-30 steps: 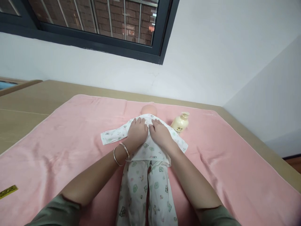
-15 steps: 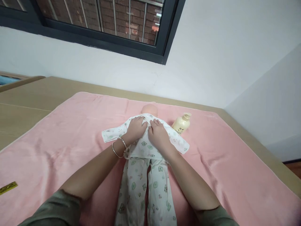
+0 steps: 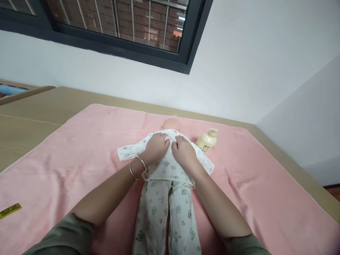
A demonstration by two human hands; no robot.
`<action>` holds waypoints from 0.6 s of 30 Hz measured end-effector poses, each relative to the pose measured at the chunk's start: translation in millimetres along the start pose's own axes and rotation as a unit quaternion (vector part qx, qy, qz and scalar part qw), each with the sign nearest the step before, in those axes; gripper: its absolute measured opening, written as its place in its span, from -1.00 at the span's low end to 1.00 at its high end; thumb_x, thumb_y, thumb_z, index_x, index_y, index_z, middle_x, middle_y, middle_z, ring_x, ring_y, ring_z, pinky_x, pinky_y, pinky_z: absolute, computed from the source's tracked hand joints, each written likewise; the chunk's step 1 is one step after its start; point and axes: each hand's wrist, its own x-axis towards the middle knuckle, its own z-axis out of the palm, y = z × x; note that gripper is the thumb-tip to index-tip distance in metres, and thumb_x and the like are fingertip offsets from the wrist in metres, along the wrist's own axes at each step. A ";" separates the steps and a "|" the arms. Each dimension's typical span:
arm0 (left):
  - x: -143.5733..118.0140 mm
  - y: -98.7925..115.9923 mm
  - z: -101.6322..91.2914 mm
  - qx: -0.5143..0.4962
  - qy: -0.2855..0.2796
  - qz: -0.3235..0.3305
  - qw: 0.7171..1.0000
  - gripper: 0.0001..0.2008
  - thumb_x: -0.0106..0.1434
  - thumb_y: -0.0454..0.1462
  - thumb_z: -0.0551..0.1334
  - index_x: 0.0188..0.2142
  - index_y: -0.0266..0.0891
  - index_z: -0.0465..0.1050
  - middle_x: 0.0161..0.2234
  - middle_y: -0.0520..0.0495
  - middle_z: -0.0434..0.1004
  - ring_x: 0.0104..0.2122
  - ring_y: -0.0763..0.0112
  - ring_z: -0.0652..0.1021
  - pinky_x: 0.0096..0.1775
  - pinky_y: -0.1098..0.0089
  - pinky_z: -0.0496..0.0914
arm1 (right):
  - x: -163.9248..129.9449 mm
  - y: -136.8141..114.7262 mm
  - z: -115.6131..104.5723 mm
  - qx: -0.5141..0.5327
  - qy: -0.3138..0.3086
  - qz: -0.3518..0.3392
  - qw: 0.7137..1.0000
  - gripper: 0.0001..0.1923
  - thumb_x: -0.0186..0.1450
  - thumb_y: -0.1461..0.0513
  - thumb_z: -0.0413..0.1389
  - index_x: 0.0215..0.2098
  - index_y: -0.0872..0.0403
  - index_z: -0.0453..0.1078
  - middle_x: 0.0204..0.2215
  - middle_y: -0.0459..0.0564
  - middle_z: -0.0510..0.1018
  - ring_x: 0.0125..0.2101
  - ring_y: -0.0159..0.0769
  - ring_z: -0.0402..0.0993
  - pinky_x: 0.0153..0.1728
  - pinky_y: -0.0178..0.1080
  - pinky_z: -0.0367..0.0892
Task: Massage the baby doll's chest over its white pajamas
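Observation:
A baby doll lies on the pink blanket; its bald head [image 3: 171, 124] shows at the far end. It wears a white long-sleeved baby shirt [image 3: 170, 168] printed with small green figures, and matching trousers [image 3: 183, 216] stretch toward me below it. Near the collar, my left hand [image 3: 157, 147] pinches the shirt's chest, fingers curled in the cloth. Close beside it, my right hand [image 3: 184, 151] grips the other side of the chest. The fingertips are partly hidden by the hands and fabric. Both shirt sleeves spread outward.
A pale yellow pump bottle [image 3: 207, 140] lies tilted on the pink blanket [image 3: 92, 148], right of the doll's shoulder. A yellow label [image 3: 10, 210] is at the left edge. Behind the wooden surface [image 3: 69, 97] rise a white wall and a dark-framed window [image 3: 148, 46].
My hands have moved slightly apart at the shirt's collar, keeping hold of the cloth. The whole view has shifted a little; the bottle and doll lie as before.

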 end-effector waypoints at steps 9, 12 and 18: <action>1.0 -4.1 13.0 0.003 0.041 0.004 0.999 -0.63 0.44 -0.22 -0.02 -0.01 -0.35 0.48 -0.04 -0.30 0.60 0.03 0.07 0.54 0.13 0.13 0.37 | 14.6 26.9 -1.6 0.097 -0.006 -0.006 0.995 -0.48 0.46 0.10 -0.05 0.29 0.17 0.34 0.31 0.14 0.38 0.36 -0.11 0.20 0.38 -0.06 0.03; 2.3 -6.6 4.7 -0.023 0.004 0.007 1.000 -0.61 0.45 -0.18 -0.03 0.00 -0.33 0.48 0.00 -0.29 0.60 0.05 0.06 0.53 0.13 0.12 0.37 | 15.9 33.9 -7.4 0.158 0.023 0.010 0.987 -0.50 0.43 0.10 -0.04 0.26 0.09 0.38 0.26 0.06 0.45 0.30 -0.15 0.31 0.32 -0.08 0.17; 8.7 -19.3 -18.3 -0.054 -0.080 -0.034 0.995 -0.61 0.44 -0.23 -0.07 -0.07 -0.30 0.51 -0.02 -0.29 0.61 -0.04 0.09 0.59 0.00 0.18 0.44 | 3.6 15.0 -8.7 0.108 0.118 -0.051 0.986 -0.44 0.42 0.15 -0.02 0.33 0.20 0.28 0.41 0.22 0.18 0.43 -0.05 0.03 0.41 0.06 -0.03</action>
